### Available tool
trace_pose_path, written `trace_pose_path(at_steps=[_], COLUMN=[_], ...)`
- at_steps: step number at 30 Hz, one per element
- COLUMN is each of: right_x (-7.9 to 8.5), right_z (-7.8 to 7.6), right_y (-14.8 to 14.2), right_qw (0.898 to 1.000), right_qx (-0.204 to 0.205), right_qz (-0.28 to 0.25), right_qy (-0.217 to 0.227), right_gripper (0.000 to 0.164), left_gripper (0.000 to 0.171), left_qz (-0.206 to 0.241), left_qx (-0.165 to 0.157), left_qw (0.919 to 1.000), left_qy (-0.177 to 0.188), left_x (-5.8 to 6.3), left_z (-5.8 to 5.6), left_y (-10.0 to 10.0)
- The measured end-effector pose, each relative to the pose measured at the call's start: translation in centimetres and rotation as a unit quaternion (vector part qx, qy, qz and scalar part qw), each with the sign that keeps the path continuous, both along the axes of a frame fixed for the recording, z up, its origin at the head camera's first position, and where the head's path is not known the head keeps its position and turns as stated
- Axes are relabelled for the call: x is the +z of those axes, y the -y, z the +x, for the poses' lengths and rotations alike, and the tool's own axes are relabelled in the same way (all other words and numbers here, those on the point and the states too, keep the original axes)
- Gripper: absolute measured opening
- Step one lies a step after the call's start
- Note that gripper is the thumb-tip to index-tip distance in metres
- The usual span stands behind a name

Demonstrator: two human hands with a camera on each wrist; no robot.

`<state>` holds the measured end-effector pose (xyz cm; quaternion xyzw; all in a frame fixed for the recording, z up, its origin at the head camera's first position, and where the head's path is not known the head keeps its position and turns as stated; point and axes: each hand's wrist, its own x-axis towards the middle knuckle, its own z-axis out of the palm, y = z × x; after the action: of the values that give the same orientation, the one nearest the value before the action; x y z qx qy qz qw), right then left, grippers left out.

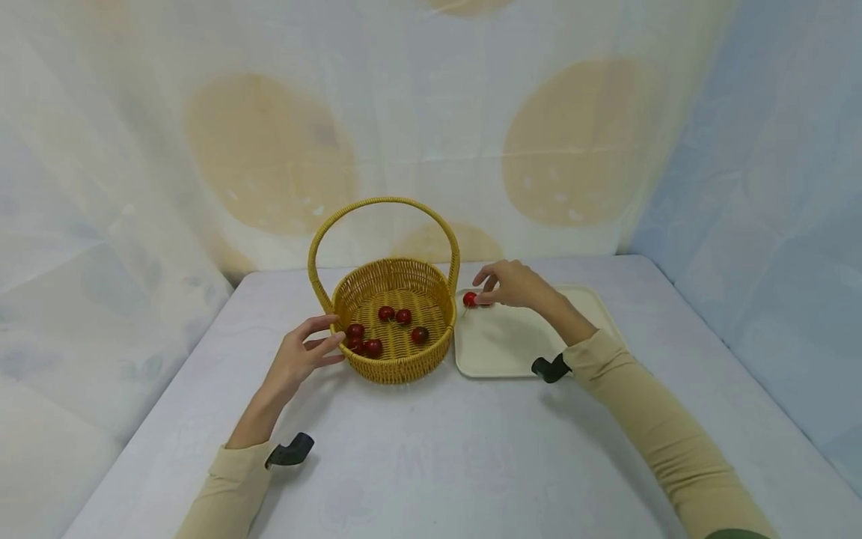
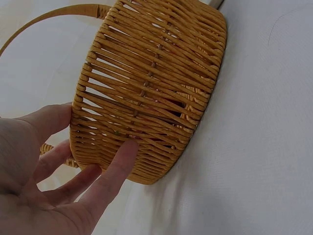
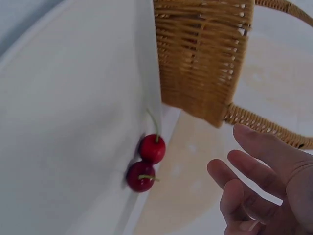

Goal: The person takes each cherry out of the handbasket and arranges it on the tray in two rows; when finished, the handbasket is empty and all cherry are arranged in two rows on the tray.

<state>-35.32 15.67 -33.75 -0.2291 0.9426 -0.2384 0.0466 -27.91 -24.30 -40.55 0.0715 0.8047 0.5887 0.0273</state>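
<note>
Left hand [image 1: 299, 355] was empty, loosely spread. Faint markings [image 1: 454, 460] on the desk [image 1: 431, 505] were illegible. One basket [image 1: 397, 370], touched by that hand, contained six cherries [image 1: 420, 335]. Right hand [image 1: 515, 284], empty, fingers bent, hung near two cherries [image 3: 152, 149] on one tray [image 1: 518, 340].

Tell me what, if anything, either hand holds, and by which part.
Nothing is held. The left hand only touches the basket at its rim and outer wall; the right hand is empty near the two cherries on the tray.
</note>
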Motion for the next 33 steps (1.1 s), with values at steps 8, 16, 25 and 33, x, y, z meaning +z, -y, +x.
trace_pose_path(at_steps=[8,16,25,33], right_x=[0.6,0.9,0.8,0.2], right_z=[1.0,1.1,1.2,0.9], right_y=[2.2,4.4,7.0,9.1], right_qw=[0.998,0.996,0.996,0.995], right_qx=[0.041,0.059,0.076,0.091], right_qz=[0.006,0.004,0.008,0.000], right_qy=[-0.047,-0.066,-0.043,-0.025], right_gripper=[0.032,0.036,0.038,0.034], left_gripper=[0.067,0.067,0.067,0.067], left_qz=[0.003,0.000,-0.001,0.002], left_qx=[-0.001,0.001,-0.002,0.001], left_qw=[1.0000,1.0000,1.0000,1.0000], left_qy=[0.002,0.001,-0.003,-0.004], left_x=[-0.1,0.0,0.0,0.1], left_z=[-0.1,0.1,0.2,0.2], left_y=[0.0,0.0,0.1,0.0])
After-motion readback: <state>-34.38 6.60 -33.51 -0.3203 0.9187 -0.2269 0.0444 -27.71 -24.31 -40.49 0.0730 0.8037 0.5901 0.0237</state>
